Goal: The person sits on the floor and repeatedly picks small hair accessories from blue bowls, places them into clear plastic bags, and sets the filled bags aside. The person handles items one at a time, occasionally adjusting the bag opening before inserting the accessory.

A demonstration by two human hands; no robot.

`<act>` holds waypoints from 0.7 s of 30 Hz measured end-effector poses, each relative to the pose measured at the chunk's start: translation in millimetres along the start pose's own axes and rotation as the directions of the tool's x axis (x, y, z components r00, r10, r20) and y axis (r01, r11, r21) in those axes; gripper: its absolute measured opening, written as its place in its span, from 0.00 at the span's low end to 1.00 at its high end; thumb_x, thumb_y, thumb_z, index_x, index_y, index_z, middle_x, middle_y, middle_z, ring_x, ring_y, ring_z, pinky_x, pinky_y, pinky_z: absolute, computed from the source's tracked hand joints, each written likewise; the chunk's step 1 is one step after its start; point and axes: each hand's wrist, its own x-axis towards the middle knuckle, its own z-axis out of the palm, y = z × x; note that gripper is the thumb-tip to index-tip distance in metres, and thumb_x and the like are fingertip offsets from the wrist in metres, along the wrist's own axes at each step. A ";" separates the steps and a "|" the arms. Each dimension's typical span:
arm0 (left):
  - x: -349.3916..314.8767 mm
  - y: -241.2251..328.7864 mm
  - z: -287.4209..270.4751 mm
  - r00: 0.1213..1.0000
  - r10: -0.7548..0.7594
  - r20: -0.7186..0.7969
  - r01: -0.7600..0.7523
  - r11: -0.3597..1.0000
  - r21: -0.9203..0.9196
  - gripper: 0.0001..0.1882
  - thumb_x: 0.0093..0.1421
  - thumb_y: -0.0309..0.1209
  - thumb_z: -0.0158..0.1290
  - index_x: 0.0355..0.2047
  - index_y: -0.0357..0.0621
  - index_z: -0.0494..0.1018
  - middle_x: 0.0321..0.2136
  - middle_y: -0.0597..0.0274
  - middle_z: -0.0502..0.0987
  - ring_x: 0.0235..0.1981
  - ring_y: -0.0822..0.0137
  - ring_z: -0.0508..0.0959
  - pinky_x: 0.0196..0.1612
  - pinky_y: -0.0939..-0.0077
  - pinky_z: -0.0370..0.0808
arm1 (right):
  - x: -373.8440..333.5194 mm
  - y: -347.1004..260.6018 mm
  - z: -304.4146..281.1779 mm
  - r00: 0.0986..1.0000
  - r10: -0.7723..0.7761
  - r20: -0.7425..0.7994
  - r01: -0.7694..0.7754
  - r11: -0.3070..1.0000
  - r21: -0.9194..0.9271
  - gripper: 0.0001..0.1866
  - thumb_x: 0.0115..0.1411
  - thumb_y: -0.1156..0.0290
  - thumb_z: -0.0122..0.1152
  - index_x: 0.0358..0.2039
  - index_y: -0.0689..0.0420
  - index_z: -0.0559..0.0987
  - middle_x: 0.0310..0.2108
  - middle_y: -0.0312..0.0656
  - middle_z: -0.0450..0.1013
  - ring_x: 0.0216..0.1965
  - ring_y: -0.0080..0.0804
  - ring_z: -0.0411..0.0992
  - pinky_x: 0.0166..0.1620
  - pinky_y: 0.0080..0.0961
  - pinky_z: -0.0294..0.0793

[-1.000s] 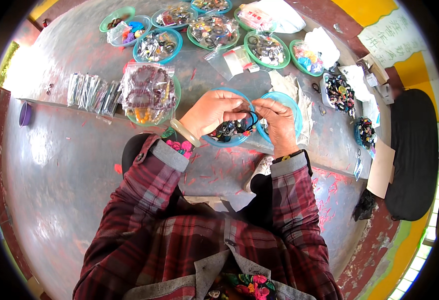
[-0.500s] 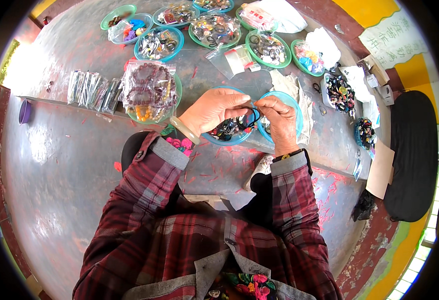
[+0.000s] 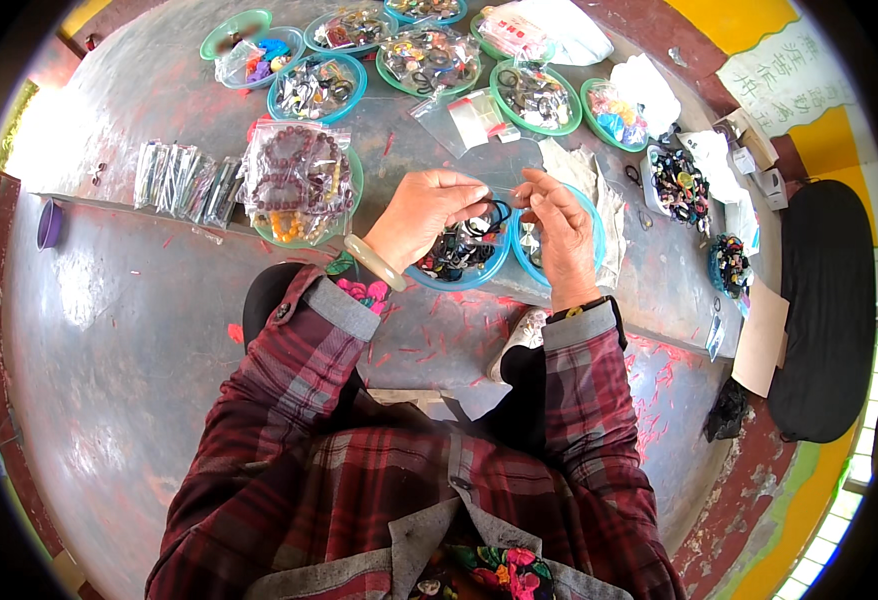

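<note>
Both of my hands are raised over two blue baskets standing side by side. My left hand [image 3: 429, 215], with a pale bangle on its wrist, pinches a looped black elastic band [image 3: 500, 212] that looks like a hair tie. My right hand [image 3: 557, 230] is just to the right, its fingers curled together near the thumb. Something thin and clear seems to run between the fingertips, too fine to make out. Beneath my left hand, the left blue basket [image 3: 474, 281] holds dark bands and small coloured pieces. My right hand partly covers the right blue basket [image 3: 595, 215].
A green basket [image 3: 359, 190] with bagged beads stands left, beside several slim packets [image 3: 184, 180]. More baskets of small goods, including a green-rimmed one [image 3: 569, 125], line the back. A white basket [image 3: 654, 185] and cardboard [image 3: 761, 340] are at right. A purple bowl [image 3: 50, 224] sits far left.
My hands have drawn slightly apart at the fingertips. The black loop, which hung lower between them, now sits higher, by my left fingers.
</note>
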 end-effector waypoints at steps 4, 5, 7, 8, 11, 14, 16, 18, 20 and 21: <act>-1.5 1.1 6.8 0.997 0.076 -0.001 -0.075 0.990 0.120 0.11 0.58 0.24 0.50 0.37 0.25 0.71 0.35 0.51 0.75 0.37 0.64 0.77 0.44 0.76 0.75 | 0.9 8.7 4.2 0.999 0.038 0.019 -0.039 0.999 0.032 0.15 0.51 0.73 0.62 0.41 0.61 0.75 0.31 0.33 0.74 0.34 0.19 0.69 0.41 0.17 0.65; -2.6 2.3 9.3 0.996 0.091 0.013 -0.092 0.979 0.183 0.11 0.58 0.24 0.50 0.37 0.25 0.71 0.35 0.51 0.75 0.37 0.65 0.77 0.44 0.76 0.75 | 2.1 14.3 2.1 0.997 0.047 0.056 -0.049 0.998 0.040 0.14 0.51 0.73 0.62 0.39 0.61 0.76 0.31 0.33 0.74 0.34 0.19 0.69 0.41 0.17 0.65; -2.6 1.7 10.7 0.994 0.104 0.038 -0.110 0.957 0.270 0.11 0.58 0.24 0.50 0.37 0.26 0.71 0.34 0.52 0.75 0.36 0.65 0.77 0.44 0.76 0.75 | 2.1 20.7 0.9 0.995 0.066 0.076 -0.070 0.997 0.045 0.11 0.51 0.74 0.62 0.37 0.61 0.77 0.31 0.33 0.74 0.34 0.19 0.69 0.40 0.17 0.66; -2.0 0.2 10.1 0.994 0.102 0.049 -0.112 0.949 0.296 0.11 0.58 0.25 0.49 0.37 0.26 0.71 0.34 0.53 0.76 0.36 0.66 0.77 0.44 0.76 0.75 | 1.7 22.7 1.7 0.995 0.076 0.061 -0.079 0.996 0.044 0.10 0.51 0.75 0.62 0.36 0.61 0.78 0.30 0.33 0.74 0.33 0.19 0.69 0.40 0.17 0.66; -1.4 -1.7 9.3 0.992 0.101 0.071 -0.118 0.944 0.309 0.12 0.59 0.26 0.48 0.38 0.26 0.71 0.34 0.54 0.76 0.36 0.67 0.77 0.44 0.76 0.75 | 0.8 23.0 4.6 0.997 0.070 0.019 -0.071 0.997 0.024 0.07 0.51 0.77 0.62 0.32 0.61 0.79 0.29 0.34 0.75 0.33 0.20 0.69 0.39 0.17 0.67; -0.3 -3.4 7.2 0.991 0.103 0.083 -0.123 0.946 0.298 0.12 0.60 0.26 0.48 0.38 0.26 0.71 0.35 0.54 0.75 0.37 0.67 0.77 0.44 0.76 0.75 | -0.2 20.7 6.8 0.999 0.047 0.000 -0.047 0.999 0.025 0.06 0.51 0.77 0.62 0.31 0.62 0.79 0.29 0.35 0.75 0.32 0.21 0.70 0.38 0.17 0.67; 1.1 -5.0 5.8 0.990 0.102 0.094 -0.125 0.946 0.299 0.12 0.60 0.26 0.47 0.39 0.26 0.71 0.36 0.54 0.75 0.37 0.67 0.77 0.44 0.76 0.75 | -0.7 20.4 7.2 0.999 0.028 -0.018 -0.027 0.999 0.022 0.06 0.51 0.76 0.62 0.31 0.62 0.80 0.28 0.37 0.75 0.32 0.21 0.70 0.39 0.18 0.67; 2.2 -6.5 5.8 0.989 0.097 0.112 -0.127 0.944 0.304 0.12 0.61 0.27 0.46 0.39 0.26 0.70 0.36 0.53 0.75 0.38 0.66 0.77 0.45 0.75 0.75 | -1.0 20.2 6.6 0.999 0.004 -0.046 -0.004 1.000 0.003 0.06 0.51 0.76 0.62 0.30 0.63 0.80 0.28 0.38 0.75 0.32 0.22 0.70 0.39 0.18 0.67; 2.0 -6.5 7.0 0.991 0.089 0.104 -0.117 0.947 0.300 0.13 0.62 0.27 0.45 0.39 0.26 0.70 0.37 0.53 0.75 0.39 0.66 0.76 0.45 0.75 0.75 | -2.1 17.9 6.6 0.999 -0.019 -0.043 0.018 1.000 -0.018 0.06 0.51 0.76 0.62 0.30 0.63 0.80 0.28 0.38 0.75 0.32 0.23 0.70 0.40 0.19 0.67; 1.9 -6.5 7.4 0.991 0.085 0.101 -0.111 0.948 0.298 0.13 0.62 0.27 0.44 0.40 0.26 0.70 0.37 0.53 0.75 0.39 0.66 0.76 0.45 0.75 0.75 | -2.6 16.7 6.6 0.999 -0.031 -0.040 0.030 0.999 -0.028 0.05 0.51 0.76 0.62 0.29 0.63 0.80 0.28 0.38 0.75 0.32 0.23 0.70 0.40 0.19 0.67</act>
